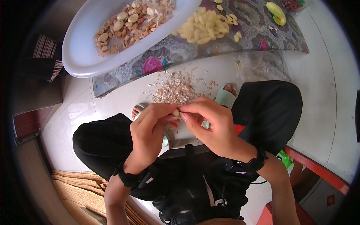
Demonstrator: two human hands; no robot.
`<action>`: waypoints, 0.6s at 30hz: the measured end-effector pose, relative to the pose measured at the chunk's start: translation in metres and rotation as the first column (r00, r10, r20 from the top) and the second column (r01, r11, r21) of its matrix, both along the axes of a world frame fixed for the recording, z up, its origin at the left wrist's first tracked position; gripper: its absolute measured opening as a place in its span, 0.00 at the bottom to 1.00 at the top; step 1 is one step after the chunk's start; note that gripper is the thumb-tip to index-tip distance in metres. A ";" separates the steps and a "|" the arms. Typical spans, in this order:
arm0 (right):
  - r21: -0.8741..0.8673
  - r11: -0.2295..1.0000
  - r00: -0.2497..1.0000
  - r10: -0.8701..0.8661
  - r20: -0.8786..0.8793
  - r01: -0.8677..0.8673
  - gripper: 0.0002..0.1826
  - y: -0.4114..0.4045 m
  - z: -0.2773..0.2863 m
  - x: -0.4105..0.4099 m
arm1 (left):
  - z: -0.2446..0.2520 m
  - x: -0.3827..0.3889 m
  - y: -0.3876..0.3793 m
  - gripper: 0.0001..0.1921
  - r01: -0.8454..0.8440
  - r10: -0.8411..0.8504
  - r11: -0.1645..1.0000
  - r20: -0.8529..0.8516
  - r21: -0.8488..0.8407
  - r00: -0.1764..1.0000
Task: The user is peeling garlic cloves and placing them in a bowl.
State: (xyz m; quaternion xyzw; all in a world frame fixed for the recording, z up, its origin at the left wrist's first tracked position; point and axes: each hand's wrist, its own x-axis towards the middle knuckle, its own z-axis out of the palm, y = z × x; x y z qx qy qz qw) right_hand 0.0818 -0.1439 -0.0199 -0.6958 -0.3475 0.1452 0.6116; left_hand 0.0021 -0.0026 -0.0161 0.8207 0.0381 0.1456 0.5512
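Note:
Between my knees, my left hand (152,123) grips a small pale garlic clove (176,113) with thumb and fingers. From the other side, my right hand (209,119) meets it, thumb and forefinger pinched at the clove's edge; the fingertips hide part of it. Below them on the tiled floor lies a loose heap of dry garlic skins (177,88). Beyond that, a white plastic basin (77,53) holds unpeeled cloves (133,18) among papery skins. To its right, a pile of peeled garlic cloves (204,26) rests on a flower-patterned covering (180,47).
A clear plastic bag (260,66) lies on the floor by my right knee. On the covering's far right sits a yellow-green curved piece of peel or fruit (276,13), near a container of dark red fruit (292,4). A tan woven mat (81,194) is at lower left.

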 end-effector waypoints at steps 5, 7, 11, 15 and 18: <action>0.021 1.000 1.000 0.013 0.029 -0.013 0.07 -0.001 -0.004 -0.001 | -0.001 0.000 -0.002 0.13 -0.018 0.016 0.999 0.049 0.044 0.999; 0.027 1.000 0.998 0.004 0.065 -0.006 0.08 0.000 -0.004 0.000 | -0.001 -0.001 -0.003 0.14 -0.031 0.019 0.990 0.090 0.137 0.996; -0.003 1.000 0.973 0.002 0.230 -0.002 0.09 0.000 -0.002 0.002 | 0.000 -0.002 -0.002 0.14 -0.018 0.002 0.982 0.084 0.188 0.996; -0.027 0.999 0.986 0.046 0.162 -0.042 0.09 -0.002 -0.002 0.001 | -0.002 -0.005 0.000 0.15 -0.001 -0.022 0.971 0.096 0.237 0.995; -0.045 0.994 0.994 0.101 0.029 -0.099 0.09 -0.005 -0.002 0.002 | -0.003 -0.005 0.000 0.15 0.019 -0.050 0.966 0.113 0.259 0.992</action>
